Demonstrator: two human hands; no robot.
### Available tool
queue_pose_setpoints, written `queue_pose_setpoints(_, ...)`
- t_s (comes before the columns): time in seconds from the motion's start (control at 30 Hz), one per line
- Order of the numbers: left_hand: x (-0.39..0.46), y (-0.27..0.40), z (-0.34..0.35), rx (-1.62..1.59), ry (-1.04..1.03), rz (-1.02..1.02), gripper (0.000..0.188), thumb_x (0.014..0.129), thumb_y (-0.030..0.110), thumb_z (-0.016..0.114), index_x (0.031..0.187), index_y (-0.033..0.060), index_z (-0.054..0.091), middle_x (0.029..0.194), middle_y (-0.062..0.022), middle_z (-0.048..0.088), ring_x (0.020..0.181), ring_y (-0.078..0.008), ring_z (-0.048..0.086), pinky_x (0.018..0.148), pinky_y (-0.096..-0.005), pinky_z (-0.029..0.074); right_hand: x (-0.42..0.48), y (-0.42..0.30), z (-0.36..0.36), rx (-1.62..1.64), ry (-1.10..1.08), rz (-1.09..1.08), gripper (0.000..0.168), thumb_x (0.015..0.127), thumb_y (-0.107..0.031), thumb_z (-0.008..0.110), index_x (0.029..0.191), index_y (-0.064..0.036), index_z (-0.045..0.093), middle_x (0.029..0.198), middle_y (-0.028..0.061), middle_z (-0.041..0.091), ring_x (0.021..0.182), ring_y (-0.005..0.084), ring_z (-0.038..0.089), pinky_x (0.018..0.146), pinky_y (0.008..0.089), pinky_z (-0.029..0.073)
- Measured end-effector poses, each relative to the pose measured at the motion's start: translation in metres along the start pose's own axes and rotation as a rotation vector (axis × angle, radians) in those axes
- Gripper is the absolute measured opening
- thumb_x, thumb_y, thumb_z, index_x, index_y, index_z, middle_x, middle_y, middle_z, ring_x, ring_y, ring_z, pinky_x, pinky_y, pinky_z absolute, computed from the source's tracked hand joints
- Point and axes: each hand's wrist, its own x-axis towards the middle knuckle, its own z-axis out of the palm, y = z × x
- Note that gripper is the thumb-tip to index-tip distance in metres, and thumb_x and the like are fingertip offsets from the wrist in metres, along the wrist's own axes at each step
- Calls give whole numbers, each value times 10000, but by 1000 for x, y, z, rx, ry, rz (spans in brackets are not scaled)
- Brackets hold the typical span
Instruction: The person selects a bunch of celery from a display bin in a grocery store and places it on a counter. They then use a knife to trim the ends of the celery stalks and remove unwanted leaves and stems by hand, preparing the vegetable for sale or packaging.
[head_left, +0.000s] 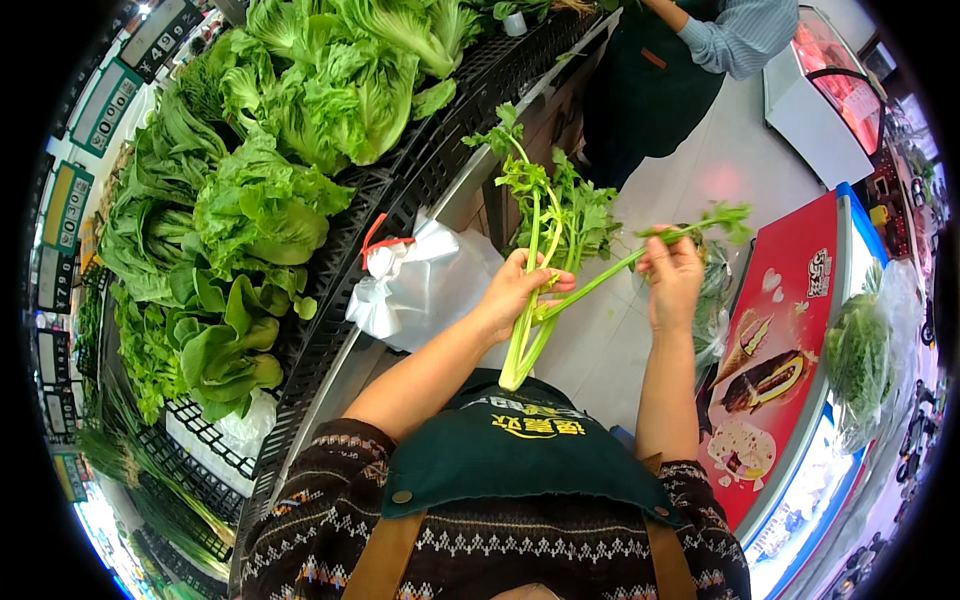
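Note:
My left hand (517, 296) is closed around a bunch of leafy celery (519, 345), whose pale root end rests close to my dark green apron (487, 465). The leafy tops of the bunch point away from me. Between the fingers of my right hand (671, 274) is a single celery stalk (596, 289), angled out to the right from the bunch, with its leaves beyond the hand. The lower end of that stalk still meets the bunch beside my left hand; whether it is attached there I cannot tell.
Lettuce heads (262, 210) and bok choy (232, 345) fill black crates (375, 187) on the left. A roll of clear plastic bags (420, 277) hangs at the shelf edge. A chest freezer (772, 337) stands right, with bagged greens (862, 352) on it. Another person (660, 82) stands ahead.

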Motion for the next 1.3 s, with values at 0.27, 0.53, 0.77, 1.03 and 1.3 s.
queue_pose_setpoints(0.27,-2,-5,-15,-88,-40,32,143,888,100,476,969,104,358,1038,-165,556,976,-243,566,779,-379,513,31,-38,-84,-49,500,-380,162,841,-32,539,999,4,536,816,47,561,611,73,508,523,177,423)
queue_pose_setpoints(0.53,-1,-7,-1,-6,-129,71,148,908,169,459,1006,129,356,1044,-156,563,953,-234,566,723,-356,520,44,40,-76,-931,45,29,635,751,-235,675,1286,-65,379,1104,147,537,758,144,597,658,253,483)
queue_pose_setpoints(0.77,-9,-15,15,232,-117,78,128,910,112,420,1011,132,346,1066,-140,550,923,-205,570,675,-338,525,20,12,35,-394,-183,9,413,767,-162,651,1137,-37,517,965,68,569,693,82,525,489,182,373)
queue_pose_setpoints(1.03,-10,-7,4,-48,-75,117,130,892,125,451,988,113,365,1003,-111,546,762,-159,572,554,-276,528,20,23,9,-111,-155,217,92,820,-142,570,891,-91,541,882,41,583,648,67,492,446,173,342)
queue_pose_setpoints(1.3,-11,-13,5,81,-86,78,195,843,100,559,972,97,412,981,-100,577,764,-144,579,552,-270,526,12,23,13,-59,-324,363,168,852,-190,555,965,-67,542,868,42,581,657,77,508,440,172,376)
